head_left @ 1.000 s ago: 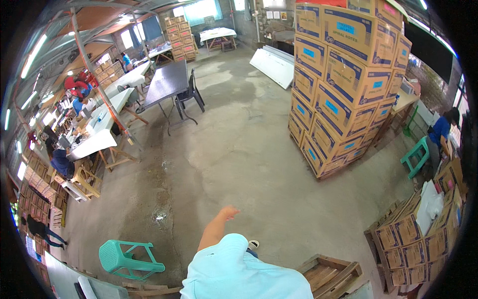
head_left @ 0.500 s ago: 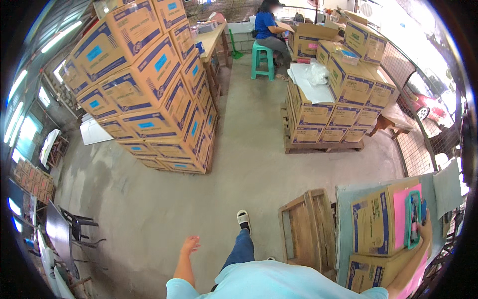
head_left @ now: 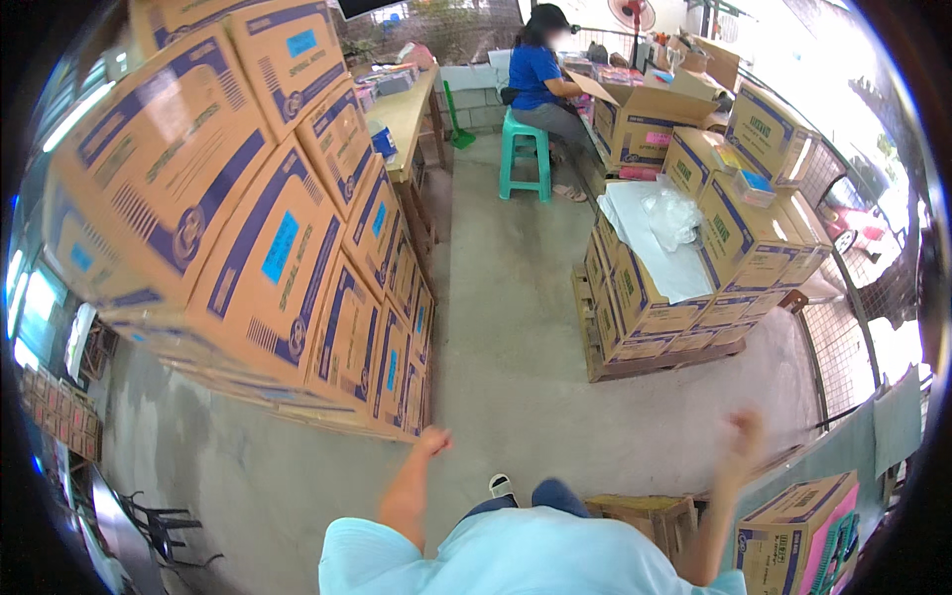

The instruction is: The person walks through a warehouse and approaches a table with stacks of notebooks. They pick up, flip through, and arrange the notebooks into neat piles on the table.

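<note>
My left hand (head_left: 433, 440) hangs in front of me with its fingers curled in, and I see nothing in it. Raised out to the right is my right hand (head_left: 744, 436); motion smears its fingers, and no held thing shows. Below it, at the lower right, a cardboard box (head_left: 776, 551) has a pink sheet (head_left: 822, 555) on it. On that sheet lies a green plastic basket (head_left: 843, 543), apart from my hand; what is inside cannot be made out. A tall stack of cardboard boxes (head_left: 268, 253) rises ahead on the left, nearest to my left hand.
Ahead to the right, boxes (head_left: 684, 317) with white sheets (head_left: 654, 238) and clear plastic (head_left: 674, 216) stand on a wooden pallet (head_left: 664, 362). Between the stacks runs a concrete aisle (head_left: 496, 327). A person (head_left: 540, 74) sits on a green stool (head_left: 524, 154). Wooden pallet (head_left: 645, 516) beside me.
I have stepped forward, so both stacks look nearer. My right hand has left the green basket and swung forward. The basket and its box now lie lower in view.
</note>
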Demonstrator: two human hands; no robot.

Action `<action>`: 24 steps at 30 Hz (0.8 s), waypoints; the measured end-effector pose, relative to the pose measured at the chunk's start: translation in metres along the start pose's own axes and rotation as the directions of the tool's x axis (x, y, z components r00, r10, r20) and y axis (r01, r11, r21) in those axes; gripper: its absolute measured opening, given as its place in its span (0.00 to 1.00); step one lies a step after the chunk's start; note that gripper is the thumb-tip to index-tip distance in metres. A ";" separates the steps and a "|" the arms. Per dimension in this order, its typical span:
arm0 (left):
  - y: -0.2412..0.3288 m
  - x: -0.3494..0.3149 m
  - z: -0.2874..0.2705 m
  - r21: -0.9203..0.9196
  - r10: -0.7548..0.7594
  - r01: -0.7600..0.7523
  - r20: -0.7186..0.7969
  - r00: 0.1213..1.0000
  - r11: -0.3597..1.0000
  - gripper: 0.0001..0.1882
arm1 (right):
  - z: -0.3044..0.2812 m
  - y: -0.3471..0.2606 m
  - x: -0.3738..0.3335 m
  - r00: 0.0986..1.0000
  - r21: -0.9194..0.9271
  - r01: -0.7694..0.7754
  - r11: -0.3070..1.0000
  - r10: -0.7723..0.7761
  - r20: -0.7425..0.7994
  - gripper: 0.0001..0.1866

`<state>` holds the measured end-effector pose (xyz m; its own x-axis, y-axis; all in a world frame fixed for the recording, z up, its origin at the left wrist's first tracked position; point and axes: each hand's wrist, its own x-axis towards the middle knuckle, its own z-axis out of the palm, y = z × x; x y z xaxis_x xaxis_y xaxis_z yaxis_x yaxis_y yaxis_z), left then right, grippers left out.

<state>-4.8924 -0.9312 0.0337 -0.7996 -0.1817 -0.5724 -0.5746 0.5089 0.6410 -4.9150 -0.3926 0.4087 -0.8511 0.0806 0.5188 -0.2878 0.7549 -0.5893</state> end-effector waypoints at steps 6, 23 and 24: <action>0.264 0.187 -0.007 -0.235 0.824 -0.834 -0.169 0.541 0.500 0.18 | 0.305 0.077 0.061 -0.131 -0.035 0.274 0.961 0.073 0.989 0.37; 0.683 0.158 -0.504 -0.244 0.554 -0.929 0.750 -0.362 -0.277 0.12 | 0.460 -0.256 0.749 -0.259 0.681 0.714 -0.164 -0.965 0.039 0.07; 0.702 0.178 -0.517 -0.224 0.517 -0.935 0.786 -0.340 -0.273 0.13 | 0.489 -0.267 0.772 -0.317 0.685 0.692 -0.230 -0.949 0.001 0.07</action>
<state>-5.5289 -1.0417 0.6463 0.1121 0.9860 0.1238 0.8658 -0.1581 0.4748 -5.7095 -0.8498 0.6637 0.5420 -0.7421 0.3943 -0.8230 -0.5637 0.0705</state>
